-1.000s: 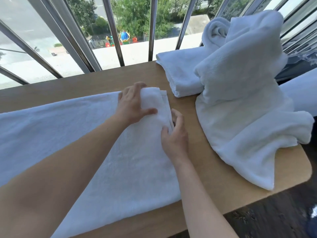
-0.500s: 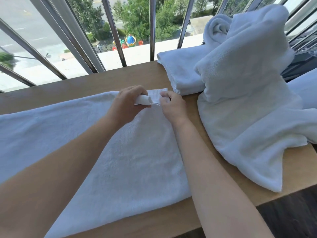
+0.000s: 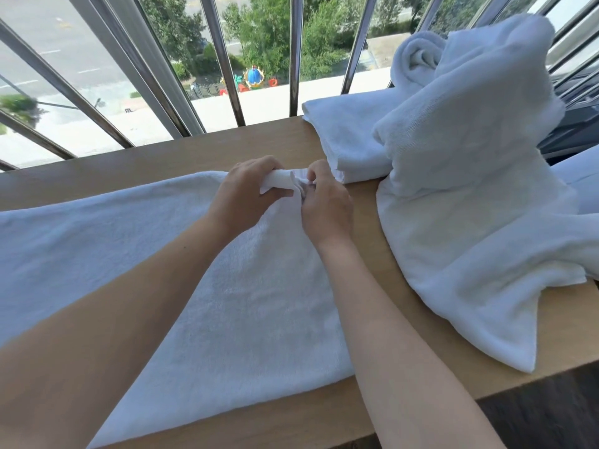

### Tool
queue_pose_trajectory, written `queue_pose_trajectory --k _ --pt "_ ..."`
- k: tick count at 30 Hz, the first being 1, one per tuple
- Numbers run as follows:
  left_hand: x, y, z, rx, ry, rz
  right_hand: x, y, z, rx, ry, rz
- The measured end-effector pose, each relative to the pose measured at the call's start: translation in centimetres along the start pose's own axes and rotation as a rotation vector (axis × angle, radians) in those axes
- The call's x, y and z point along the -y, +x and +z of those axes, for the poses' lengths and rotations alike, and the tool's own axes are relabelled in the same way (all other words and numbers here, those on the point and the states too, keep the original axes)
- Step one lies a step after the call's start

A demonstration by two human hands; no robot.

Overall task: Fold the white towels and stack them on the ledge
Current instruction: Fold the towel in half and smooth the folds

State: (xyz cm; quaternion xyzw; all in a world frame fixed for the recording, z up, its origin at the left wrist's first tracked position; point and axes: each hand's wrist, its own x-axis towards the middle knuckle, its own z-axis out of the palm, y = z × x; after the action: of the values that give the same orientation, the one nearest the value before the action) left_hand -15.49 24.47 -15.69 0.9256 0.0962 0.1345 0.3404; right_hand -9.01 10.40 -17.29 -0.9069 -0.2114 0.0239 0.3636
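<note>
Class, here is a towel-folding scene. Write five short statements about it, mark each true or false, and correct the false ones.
1. The left hand and right hand both grip the spread towel's far right corner. True.
2. A folded towel lies on the ledge near the window bars. True.
3. A loose towel heap stands right of the spread towel. True.
4. The left hand lies flat on the bare ledge. False: it grips the towel corner.
5. The folded towel sits on top of the towel heap. False: the towel heap overlaps it.

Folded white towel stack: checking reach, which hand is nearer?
Right. The right hand sits just beside the folded white towel stack; the left hand is farther left.
</note>
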Motion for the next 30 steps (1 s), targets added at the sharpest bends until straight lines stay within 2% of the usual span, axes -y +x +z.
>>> queue_pose_trajectory --k 2,3,8,11,13,15,18,20,22,25,30 --pt "-0.2 0.1 -0.1 0.002 -0.004 0.008 -0.2 0.5 -0.2 0.104 0.146 0.191" --pt "-0.3 0.2 0.0 0.006 -0.008 0.008 -0.3 0.7 -0.3 0.104 0.141 0.222" --pt "-0.2 0.3 0.6 0.029 -0.002 -0.025 0.1 0.1 -0.4 0.074 0.070 0.205" --pt "0.0 1.0 1.2 0.029 0.032 -0.047 -0.7 -1.3 -0.9 0.082 0.154 0.288" --pt "0.2 1.5 1.9 0.055 0.087 -0.102 -1.1 -2.6 -1.2 0.069 0.181 0.271" --pt "0.5 1.3 2.6 0.090 0.184 -0.190 -1.4 -3.9 -1.2 0.098 0.118 0.216" --pt "0.4 -0.9 3.0 0.013 0.267 -0.279 -1.6 -5.1 -0.7 0.121 -0.066 0.188" --pt "0.4 -3.9 3.4 0.025 0.283 -0.308 -1.2 -4.9 -0.5 0.148 -0.092 0.241" --pt "0.3 -7.2 3.7 0.124 0.344 -0.312 -0.9 -4.3 -0.6 0.183 -0.101 0.315" --pt "0.7 -9.8 4.1 0.208 0.457 -0.264 -0.4 -3.5 -1.1 0.246 -0.040 0.331" --pt "0.6 -9.3 4.2 0.238 0.471 -0.274 0.2 -3.0 -1.9 0.355 0.135 0.336"
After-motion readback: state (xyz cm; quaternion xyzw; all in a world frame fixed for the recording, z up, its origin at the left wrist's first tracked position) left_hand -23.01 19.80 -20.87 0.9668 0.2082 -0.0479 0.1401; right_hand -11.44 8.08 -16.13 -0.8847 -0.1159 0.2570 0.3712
